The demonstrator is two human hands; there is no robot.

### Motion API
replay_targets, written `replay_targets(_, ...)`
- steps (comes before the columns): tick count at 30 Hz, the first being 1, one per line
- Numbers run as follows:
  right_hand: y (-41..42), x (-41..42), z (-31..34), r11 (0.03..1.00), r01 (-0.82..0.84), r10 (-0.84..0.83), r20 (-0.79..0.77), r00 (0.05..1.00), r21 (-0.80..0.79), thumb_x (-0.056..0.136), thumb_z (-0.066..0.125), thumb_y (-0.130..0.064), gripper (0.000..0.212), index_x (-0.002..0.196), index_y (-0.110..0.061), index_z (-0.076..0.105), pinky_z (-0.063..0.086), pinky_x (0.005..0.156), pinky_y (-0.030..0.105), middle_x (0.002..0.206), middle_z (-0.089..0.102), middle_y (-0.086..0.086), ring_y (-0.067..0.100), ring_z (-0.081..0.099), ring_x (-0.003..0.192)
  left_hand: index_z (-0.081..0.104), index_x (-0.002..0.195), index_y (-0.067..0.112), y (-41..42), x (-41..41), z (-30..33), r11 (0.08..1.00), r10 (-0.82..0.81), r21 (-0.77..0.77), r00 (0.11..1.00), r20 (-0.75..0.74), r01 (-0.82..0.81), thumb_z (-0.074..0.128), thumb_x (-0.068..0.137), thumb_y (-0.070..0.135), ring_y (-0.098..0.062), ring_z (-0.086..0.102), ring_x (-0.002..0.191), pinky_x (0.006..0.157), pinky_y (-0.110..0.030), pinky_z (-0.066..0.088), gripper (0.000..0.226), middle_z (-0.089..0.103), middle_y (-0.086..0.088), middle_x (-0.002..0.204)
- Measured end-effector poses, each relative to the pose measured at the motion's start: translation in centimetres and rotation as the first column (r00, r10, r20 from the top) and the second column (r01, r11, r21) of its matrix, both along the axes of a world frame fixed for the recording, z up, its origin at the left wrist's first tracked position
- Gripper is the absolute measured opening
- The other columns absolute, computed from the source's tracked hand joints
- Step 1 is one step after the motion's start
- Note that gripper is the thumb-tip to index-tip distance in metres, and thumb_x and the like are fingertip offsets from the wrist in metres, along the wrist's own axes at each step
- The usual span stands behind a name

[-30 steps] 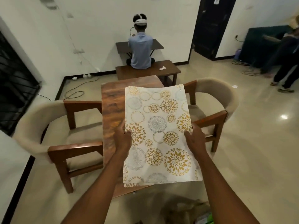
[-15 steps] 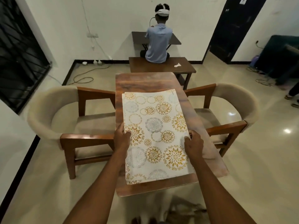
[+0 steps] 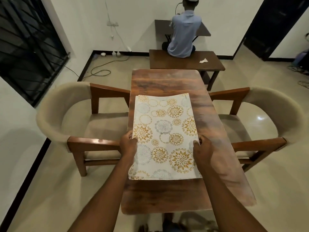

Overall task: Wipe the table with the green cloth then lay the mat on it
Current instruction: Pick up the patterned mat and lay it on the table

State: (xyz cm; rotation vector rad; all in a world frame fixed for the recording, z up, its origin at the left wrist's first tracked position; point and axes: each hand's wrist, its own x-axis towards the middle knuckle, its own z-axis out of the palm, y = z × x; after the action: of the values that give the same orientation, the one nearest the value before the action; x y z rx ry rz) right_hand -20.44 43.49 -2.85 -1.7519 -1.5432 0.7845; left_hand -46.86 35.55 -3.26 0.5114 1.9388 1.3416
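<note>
A wooden bench [image 3: 167, 81] stands between two armchairs. The patterned mat [image 3: 164, 131] is held low over its near middle, side edges pinched by the left hand [image 3: 128, 144] and right hand [image 3: 203, 149]. It is judged light and floppy, best kept gripped at both edges.

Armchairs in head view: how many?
2. One armchair on the left of the table, one armchair on its right, both facing it. Others may sit outside the frame.

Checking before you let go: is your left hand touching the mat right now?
Touching. The head view shows the left hand gripping the mat at its left edge, thumb curled over the top, while the right hand holds the opposite edge.
</note>
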Motion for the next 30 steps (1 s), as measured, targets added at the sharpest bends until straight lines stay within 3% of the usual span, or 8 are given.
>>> replay_targets(3,2.4,-0.2,-0.3,1.0,0.007,-0.007,-0.021,1.0,0.004,0.099,0.061,0.003,0.019,0.113,0.004,0.074,0.049,0.075,0.031,0.108,0.079,0.015,0.037,0.074,0.098,0.074,0.129,0.011,2.3,-0.1,-0.2,1.0,-0.003,-0.022,1.0,-0.023,0.002,0.054,0.104,-0.004,-0.005,0.072,0.083,0.06,-0.013,0.053,0.036,0.079,-0.001,0.113)
replay_targets(6,7.8,-0.2,-1.2,1.0,0.021,-0.021,-0.017,1.0,-0.001,0.1,0.066,0.0,0.027,0.127,0.001,0.071,0.049,0.087,0.03,0.121,0.078,0.015,0.033,0.074,0.108,0.073,0.113,0.029,7.2,0.9,-0.5,0.999,-0.002,-0.041,0.997,-0.081,-0.001,0.051,0.108,0.006,0.006,0.072,0.066,0.05,-0.01,0.052,0.033,0.081,0.014,0.094)
replay_targets(8,10.9,-0.7,-2.1,0.999,0.029,-0.03,-0.024,0.999,-0.026,0.101,0.068,-0.002,0.031,0.132,-0.002,0.067,0.043,0.086,0.026,0.125,0.076,0.014,0.03,0.073,0.112,0.068,0.116,0.034,9.9,1.4,-0.7,0.999,0.01,-0.036,0.993,-0.118,-0.014,0.051,0.111,0.014,0.009,0.072,0.068,0.051,-0.011,0.055,0.026,0.077,0.022,0.086)
replay_targets(14,17.0,-3.3,-6.0,0.997,0.039,-0.045,-0.08,0.996,-0.066,0.101,0.068,-0.001,0.025,0.126,-0.001,0.067,0.044,0.071,0.008,0.118,0.077,0.015,0.019,0.068,0.097,0.066,0.133,0.03,15.0,0.3,-3.4,0.997,0.019,-0.074,0.977,-0.213,-0.035,0.049,0.109,0.008,0.011,0.069,0.082,0.06,-0.003,0.049,0.037,0.068,0.027,0.101)
replay_targets(21,23.4,-8.9,-13.3,0.997,0.053,-0.064,-0.176,0.982,-0.063,0.105,0.065,-0.006,0.023,0.128,-0.007,0.064,0.061,0.088,0.048,0.116,0.077,0.013,0.026,0.075,0.102,0.043,0.164,0.023,21.0,-5.4,-11.8,0.988,-0.068,-0.152,0.948,-0.311,0.021,0.048,0.107,0.0,-0.019,0.071,0.12,0.093,-0.027,0.061,0.062,0.063,-0.002,0.152)
replay_targets(24,25.6,-11.3,-18.1,0.996,0.055,-0.07,-0.23,0.971,-0.069,0.107,0.061,-0.009,0.023,0.131,-0.007,0.061,0.064,0.088,0.047,0.119,0.075,0.013,0.025,0.075,0.105,0.037,0.166,0.02,23.7,-7.6,-15.9,0.988,-0.117,-0.142,0.902,-0.416,0.063,0.051,0.11,0.005,-0.025,0.062,0.136,0.112,-0.038,0.054,0.059,0.058,-0.006,0.157)
replay_targets(27,27.4,-12.5,-21.4,0.994,0.078,-0.093,-0.239,0.967,-0.074,0.108,0.061,-0.009,0.025,0.132,-0.005,0.06,0.063,0.089,0.044,0.12,0.075,0.013,0.025,0.075,0.106,0.04,0.164,0.014,25.8,-8.9,-19.0,0.986,-0.12,-0.155,0.894,-0.432,0.058,0.054,0.108,0.002,-0.027,0.055,0.144,0.115,-0.022,0.044,0.059,0.053,-0.008,0.161)
replay_targets(30,29.0,-13.0,-23.5,0.994,0.096,-0.105,-0.213,0.971,-0.054,0.107,0.063,-0.009,0.025,0.131,-0.003,0.061,0.062,0.093,0.046,0.119,0.074,0.01,0.023,0.074,0.106,0.041,0.163,0.007,27.7,-9.8,-22.1,0.989,-0.107,-0.133,0.917,-0.383,0.06,0.054,0.108,0.0,-0.026,0.048,0.149,0.093,0.012,0.027,0.057,0.052,-0.011,0.161)
